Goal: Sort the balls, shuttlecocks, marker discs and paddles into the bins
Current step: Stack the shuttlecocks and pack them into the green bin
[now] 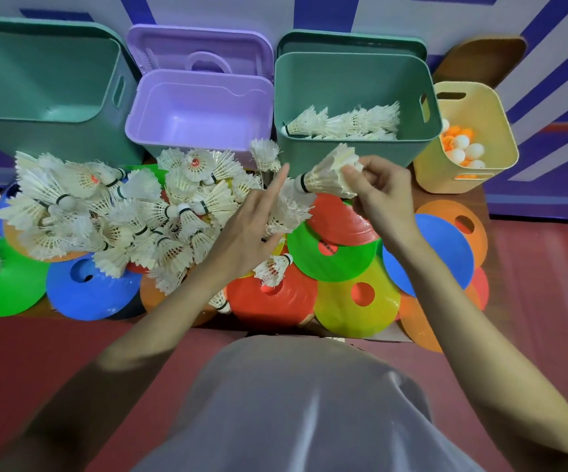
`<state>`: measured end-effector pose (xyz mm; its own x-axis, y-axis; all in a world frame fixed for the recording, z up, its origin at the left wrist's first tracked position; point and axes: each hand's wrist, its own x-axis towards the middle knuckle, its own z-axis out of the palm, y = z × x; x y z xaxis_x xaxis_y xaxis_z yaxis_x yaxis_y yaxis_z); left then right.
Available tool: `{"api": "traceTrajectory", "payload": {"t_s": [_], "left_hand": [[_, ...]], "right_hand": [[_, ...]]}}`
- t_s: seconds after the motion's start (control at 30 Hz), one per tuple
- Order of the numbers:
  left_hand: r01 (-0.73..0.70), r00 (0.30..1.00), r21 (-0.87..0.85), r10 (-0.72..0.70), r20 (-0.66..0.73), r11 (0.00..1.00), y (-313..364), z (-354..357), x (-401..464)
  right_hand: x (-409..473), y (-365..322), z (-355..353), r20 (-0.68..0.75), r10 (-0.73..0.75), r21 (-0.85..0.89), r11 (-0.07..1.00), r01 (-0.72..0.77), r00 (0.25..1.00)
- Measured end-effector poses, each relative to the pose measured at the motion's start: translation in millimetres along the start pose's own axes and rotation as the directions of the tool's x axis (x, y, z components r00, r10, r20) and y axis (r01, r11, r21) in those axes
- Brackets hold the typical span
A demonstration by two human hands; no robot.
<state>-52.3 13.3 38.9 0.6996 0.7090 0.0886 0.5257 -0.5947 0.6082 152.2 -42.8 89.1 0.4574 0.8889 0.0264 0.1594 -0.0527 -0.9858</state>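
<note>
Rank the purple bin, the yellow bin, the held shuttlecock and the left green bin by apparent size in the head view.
1. Left green bin, though cut off by the frame edge.
2. Purple bin.
3. Yellow bin.
4. Shuttlecock, pinched by the right hand.

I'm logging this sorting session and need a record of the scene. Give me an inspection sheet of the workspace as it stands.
Surface: dark red floor, crowded ahead of the person.
Job's things: shuttlecock pile lies on marker discs; green bin holds shuttlecocks; yellow bin holds white and orange balls; purple bin and left green bin look empty. No paddle clearly seen.
Clutter: nothing seen.
Grippers: right hand pinches a shuttlecock; left hand has its forefinger straight, grip unclear.
Cables: nothing seen.
Surroundings: blue-and-white striped wall.
</note>
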Motion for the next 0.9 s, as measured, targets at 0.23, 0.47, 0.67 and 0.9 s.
{"api": "traceTrajectory", "payload": {"t_s": [0.23, 0.47, 0.67, 0.9], "left_hand": [[0.107, 0.987, -0.254, -0.134, -0.093, 0.961, 3, 4, 4], [0.134, 0.985, -0.250, -0.156, -0.072, 0.959, -4, 5, -3], [0.113, 0.991, -0.262, -0.127, -0.036, 0.958, -12, 12, 5], [0.142, 0.964, -0.316, -0.204, -0.172, 0.938, -15, 15, 5]], "right_hand": [[13, 26, 15, 0.122, 0.051, -0.221, 0.975, -0.022, 0.991], [19, 40, 12, 0.168, 0.187, -0.289, 0.948, -0.133, 0.968], [15, 23, 12, 0.195, 0.268, -0.073, 0.963, -0.258, 0.943], [13, 49, 14, 0.095, 0.311, -0.130, 0.946, -0.298, 0.946]]}}
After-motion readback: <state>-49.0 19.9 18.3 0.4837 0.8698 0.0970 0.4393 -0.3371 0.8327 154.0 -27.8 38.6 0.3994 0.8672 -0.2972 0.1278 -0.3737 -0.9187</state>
